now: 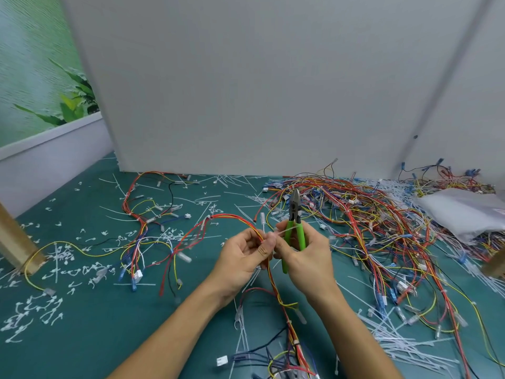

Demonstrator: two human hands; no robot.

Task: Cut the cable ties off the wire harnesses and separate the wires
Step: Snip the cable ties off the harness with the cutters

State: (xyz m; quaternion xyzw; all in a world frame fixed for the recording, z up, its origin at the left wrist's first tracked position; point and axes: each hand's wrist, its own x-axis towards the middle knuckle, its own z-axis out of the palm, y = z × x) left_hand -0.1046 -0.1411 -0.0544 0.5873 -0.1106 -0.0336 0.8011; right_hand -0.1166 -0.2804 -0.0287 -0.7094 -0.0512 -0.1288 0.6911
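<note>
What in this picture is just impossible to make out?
- Head view, cable tie: blurred between left hand and right hand; cut through or not, unclear.
- Head view, harness: its lower end is cut off by the bottom edge.
- Head view, cutters: one handle's end hidden by the right hand.
- Head view, plastic bag: covers whatever lies beneath.

We count two bare hands, left hand (243, 258) and right hand (306, 258), gripping one pair of green-handled steel cutters (295, 212), one red-and-yellow wire harness (276, 291) and one clear plastic cable tie (287, 230). Left of the grip lies one smaller tangle of multicoloured wires (142, 228). Right of it are one large heap of harnesses (369, 220) and one translucent plastic bag (464, 212). The cut white tie scraps (56, 255) are too many to count.
</note>
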